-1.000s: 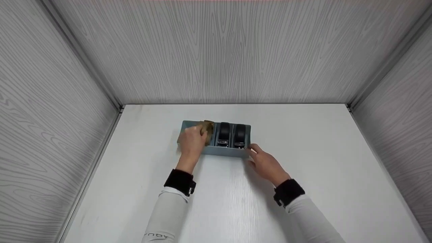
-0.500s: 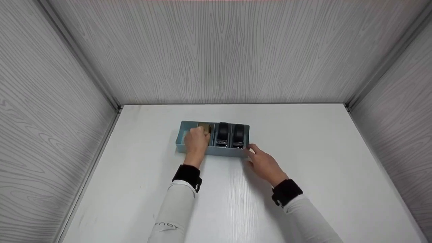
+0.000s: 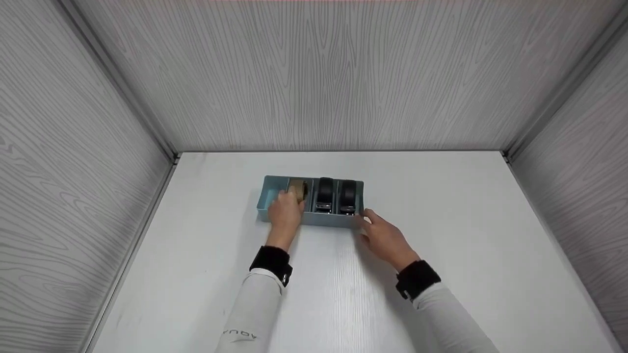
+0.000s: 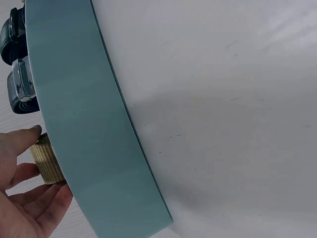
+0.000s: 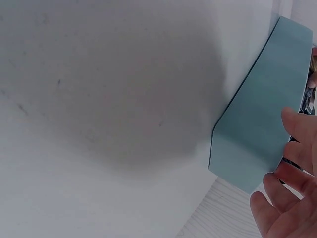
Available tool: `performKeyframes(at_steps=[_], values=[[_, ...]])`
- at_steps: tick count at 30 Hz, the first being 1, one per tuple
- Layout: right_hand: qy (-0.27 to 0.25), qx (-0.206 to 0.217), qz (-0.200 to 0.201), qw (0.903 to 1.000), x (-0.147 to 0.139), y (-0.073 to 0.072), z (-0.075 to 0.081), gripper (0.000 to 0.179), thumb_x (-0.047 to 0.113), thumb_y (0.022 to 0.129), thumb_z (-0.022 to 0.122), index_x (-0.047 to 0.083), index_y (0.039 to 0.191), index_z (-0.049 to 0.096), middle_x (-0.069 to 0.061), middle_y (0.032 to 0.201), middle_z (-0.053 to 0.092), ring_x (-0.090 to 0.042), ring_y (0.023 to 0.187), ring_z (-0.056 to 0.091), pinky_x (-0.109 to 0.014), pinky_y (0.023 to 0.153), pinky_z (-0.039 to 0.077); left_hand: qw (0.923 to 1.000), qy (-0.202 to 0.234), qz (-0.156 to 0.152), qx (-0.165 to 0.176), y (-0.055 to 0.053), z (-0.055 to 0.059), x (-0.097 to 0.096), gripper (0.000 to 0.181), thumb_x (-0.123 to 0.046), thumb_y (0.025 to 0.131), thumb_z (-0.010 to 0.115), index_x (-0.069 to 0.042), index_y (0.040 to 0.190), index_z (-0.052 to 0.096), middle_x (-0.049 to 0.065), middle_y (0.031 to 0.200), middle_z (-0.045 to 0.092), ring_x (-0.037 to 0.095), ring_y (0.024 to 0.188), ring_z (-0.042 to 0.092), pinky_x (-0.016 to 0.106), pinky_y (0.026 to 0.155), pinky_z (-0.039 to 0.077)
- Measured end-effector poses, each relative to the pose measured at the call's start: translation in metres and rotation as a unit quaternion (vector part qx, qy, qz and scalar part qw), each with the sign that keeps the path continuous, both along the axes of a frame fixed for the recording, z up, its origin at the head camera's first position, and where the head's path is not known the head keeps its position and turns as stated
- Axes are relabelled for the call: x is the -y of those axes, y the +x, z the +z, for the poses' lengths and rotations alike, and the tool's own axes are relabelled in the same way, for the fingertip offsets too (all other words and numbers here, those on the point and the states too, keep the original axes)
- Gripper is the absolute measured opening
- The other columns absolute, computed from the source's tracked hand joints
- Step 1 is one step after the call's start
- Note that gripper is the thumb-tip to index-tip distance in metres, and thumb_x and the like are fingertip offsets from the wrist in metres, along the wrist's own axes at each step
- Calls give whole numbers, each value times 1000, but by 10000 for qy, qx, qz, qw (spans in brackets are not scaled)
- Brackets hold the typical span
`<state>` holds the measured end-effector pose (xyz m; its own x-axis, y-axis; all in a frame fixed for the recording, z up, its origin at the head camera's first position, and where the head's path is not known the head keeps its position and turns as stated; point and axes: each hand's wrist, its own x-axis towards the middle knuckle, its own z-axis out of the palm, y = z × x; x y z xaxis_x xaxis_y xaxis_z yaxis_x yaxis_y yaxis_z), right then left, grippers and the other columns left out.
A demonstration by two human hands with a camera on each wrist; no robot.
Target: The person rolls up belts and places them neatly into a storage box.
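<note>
A teal divided storage box point(image 3: 326, 220) stands on the table in the head view. In its second compartment from the left sits a rolled tan woven belt point(image 3: 297, 185). My left hand point(image 3: 284, 214) reaches over the front wall to this belt, thumb on one side and fingers on the other in the left wrist view, where the woven belt point(image 4: 48, 159) partly shows. My right hand point(image 3: 387, 241) holds the box's front right corner between thumb and fingers. Two rolled black belts point(image 3: 325, 191) with metal buckles fill the compartments to the right.
The leftmost compartment point(image 3: 273, 192) shows a bare floor. The white table point(image 3: 441, 196) is bounded by grey wood-grain panels point(image 3: 319, 73) at the back and both sides.
My left hand has lowered the tan belt into its compartment, moving slightly right, then drawn back a little so more of the belt shows. My right hand has stayed at the box corner.
</note>
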<state>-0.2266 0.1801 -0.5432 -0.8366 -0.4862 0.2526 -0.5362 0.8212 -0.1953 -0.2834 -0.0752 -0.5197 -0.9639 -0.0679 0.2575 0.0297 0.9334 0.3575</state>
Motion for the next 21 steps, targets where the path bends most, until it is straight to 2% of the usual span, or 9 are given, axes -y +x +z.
performKeyframes(at_steps=[4,8,15,18,21], values=[[31,-73,-11,10000,-2,-2,-1,55,8,84,77,3,135,58,-12,126,52,-24,95,64,-36,74,54,9999,118,-90,61,2,-3,0,46,-20,86,77,1,123,60,24,106,65,38,84,68,45,64,55],[79,-91,21,9999,-3,-3,-1,56,9,84,77,3,136,56,-13,125,52,-27,98,64,-37,75,54,9998,186,-80,21,4,-5,-1,49,-18,85,78,2,125,58,25,112,64,37,88,68,45,66,56],[227,0,-25,9997,-4,-4,1,58,10,86,75,4,139,54,-11,127,50,-24,96,64,-34,75,54,9996,197,-137,-156,5,-6,-2,41,-16,85,78,3,116,60,22,102,64,36,83,68,44,62,55],[288,-28,-31,9996,-5,-4,0,58,9,86,75,3,139,53,-13,129,50,-26,100,63,-34,77,54,9991,115,-216,-356,8,-9,-1,39,-17,87,76,5,115,60,23,100,64,36,83,67,43,64,55],[351,-22,-41,9994,-6,-4,0,57,9,86,74,1,139,52,-14,132,49,-28,108,61,-34,79,54,9968,-21,-224,-761,12,-11,3,36,-18,88,73,7,112,63,22,98,66,36,85,67,44,70,54]])
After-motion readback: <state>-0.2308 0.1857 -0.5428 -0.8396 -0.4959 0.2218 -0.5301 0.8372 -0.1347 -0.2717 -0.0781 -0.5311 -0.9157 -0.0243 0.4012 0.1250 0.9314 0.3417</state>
